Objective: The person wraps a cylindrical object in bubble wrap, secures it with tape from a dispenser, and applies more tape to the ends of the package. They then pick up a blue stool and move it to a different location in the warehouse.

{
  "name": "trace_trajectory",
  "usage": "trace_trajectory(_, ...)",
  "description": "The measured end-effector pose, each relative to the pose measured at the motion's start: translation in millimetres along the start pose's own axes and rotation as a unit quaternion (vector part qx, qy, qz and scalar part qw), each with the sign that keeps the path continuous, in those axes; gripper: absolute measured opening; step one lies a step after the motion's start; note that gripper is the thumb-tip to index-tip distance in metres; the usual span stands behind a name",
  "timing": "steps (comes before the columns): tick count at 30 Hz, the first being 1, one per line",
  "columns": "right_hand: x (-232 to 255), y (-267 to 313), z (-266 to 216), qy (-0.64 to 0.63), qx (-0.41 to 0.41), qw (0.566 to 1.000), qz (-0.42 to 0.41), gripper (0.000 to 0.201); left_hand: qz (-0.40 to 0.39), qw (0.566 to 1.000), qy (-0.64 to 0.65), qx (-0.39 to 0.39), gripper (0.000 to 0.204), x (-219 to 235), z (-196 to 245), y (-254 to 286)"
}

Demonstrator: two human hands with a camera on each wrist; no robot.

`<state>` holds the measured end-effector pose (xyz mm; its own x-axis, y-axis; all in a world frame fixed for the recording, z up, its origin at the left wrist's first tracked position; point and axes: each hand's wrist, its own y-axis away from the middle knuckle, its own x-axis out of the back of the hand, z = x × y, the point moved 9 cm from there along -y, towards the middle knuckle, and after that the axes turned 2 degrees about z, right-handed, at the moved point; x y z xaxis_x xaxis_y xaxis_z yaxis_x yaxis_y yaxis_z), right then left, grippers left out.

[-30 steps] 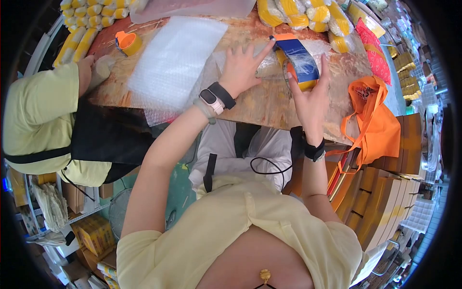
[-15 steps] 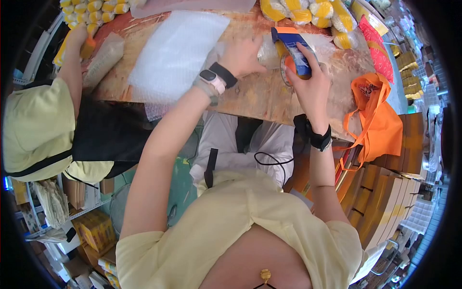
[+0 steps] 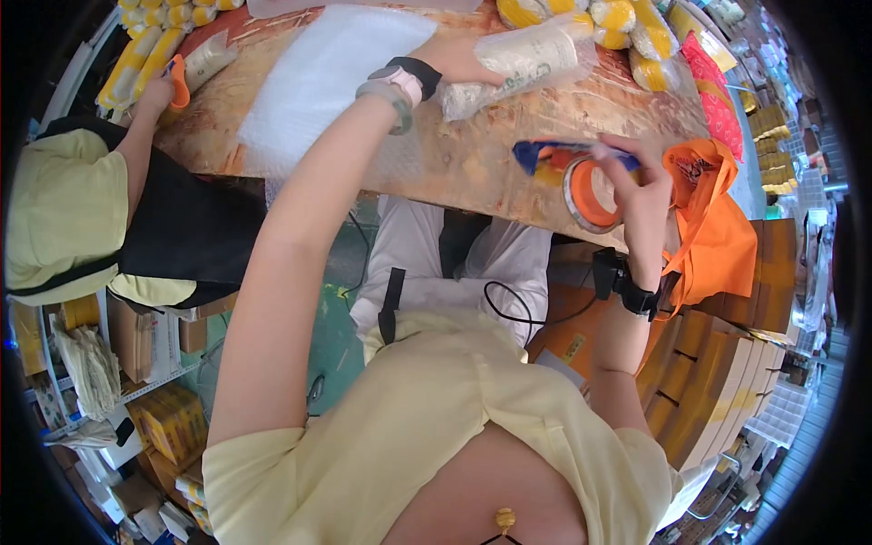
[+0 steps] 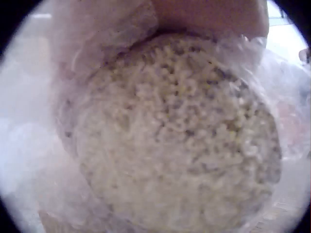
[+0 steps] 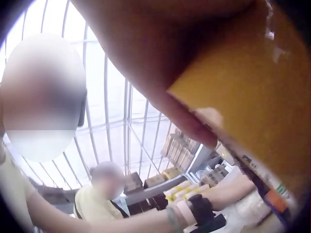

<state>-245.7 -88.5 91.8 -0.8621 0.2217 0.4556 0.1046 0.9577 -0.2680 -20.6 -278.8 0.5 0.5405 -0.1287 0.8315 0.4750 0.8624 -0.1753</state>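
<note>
My left hand (image 3: 459,60) grips a clear-wrapped roll (image 3: 527,62), printed with dark lettering, at its left part over the wooden table. In the left wrist view, the roll's rounded end (image 4: 180,136) fills the picture, showing pale grains under crinkled plastic, with the hand behind it. My right hand (image 3: 643,182) holds a tape dispenser (image 3: 590,195) with a blue blade end and an orange hub, near the table's front right edge. A tan roll of tape (image 5: 252,87) looms close in the right wrist view, fingers along its side.
A bubble-wrap sheet (image 3: 336,82) lies left of the roll. Yellow-taped packages (image 3: 654,36) and a red heart-patterned pouch (image 3: 713,95) are at the back right. An orange bag (image 3: 718,245) hangs at the right edge. Another person (image 3: 82,209) works at the left with an orange tool (image 3: 178,84).
My right hand has drawn the tape dispenser off the roll, toward me and right, tilting it. My left hand has moved farther back with the roll, which now lies slanted and uncovered.
</note>
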Motion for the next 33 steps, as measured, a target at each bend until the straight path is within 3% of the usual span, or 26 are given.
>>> trace_trajectory(2,21.8,-5.5,0.2,-0.038,-0.003,0.996,0.076,0.026,0.006,1.000,-0.025,0.001,0.080,-3.2,-3.3,-2.3)
trace_trajectory(3,29.1,-9.7,0.1,-0.078,-0.046,0.990,0.111,0.026,0.011,0.997,-0.072,0.008,0.082,-0.3,2.7,0.8)
trace_trajectory(6,28.0,-55.8,-10.4,-0.227,0.096,0.955,0.166,0.026,0.041,0.983,-0.179,0.016,0.086,-0.1,40.1,29.1)
trace_trajectory(11,-23.5,-114.3,-11.2,-0.162,0.143,0.967,0.132,0.032,0.152,0.948,-0.278,-0.032,0.090,-6.6,81.4,55.5)
trace_trajectory(18,-38.7,-95.5,3.5,-0.062,0.199,0.969,0.133,0.034,0.138,0.966,-0.217,-0.014,0.087,-2.8,74.9,53.8)
trace_trajectory(20,-40.5,-92.9,4.8,-0.036,0.197,0.975,0.093,0.035,0.115,0.964,-0.239,0.002,0.087,-2.7,75.3,53.6)
trace_trajectory(24,-48.0,-85.5,-6.3,-0.008,0.185,0.982,0.020,0.036,0.139,0.959,-0.246,0.001,0.084,-1.4,75.5,54.9)
trace_trajectory(29,-53.1,-67.6,-12.8,0.041,0.175,0.983,0.030,0.039,0.179,0.945,-0.271,0.046,0.084,-2.0,81.7,59.6)
trace_trajectory(32,-55.6,-55.1,-7.6,0.048,0.152,0.987,0.027,0.045,0.187,0.908,-0.370,0.065,0.086,-14.3,92.2,68.0)
trace_trajectory(33,-56.2,-51.5,-5.6,0.056,0.159,0.985,0.028,0.046,0.224,0.880,-0.415,0.061,0.086,-17.8,94.8,68.8)
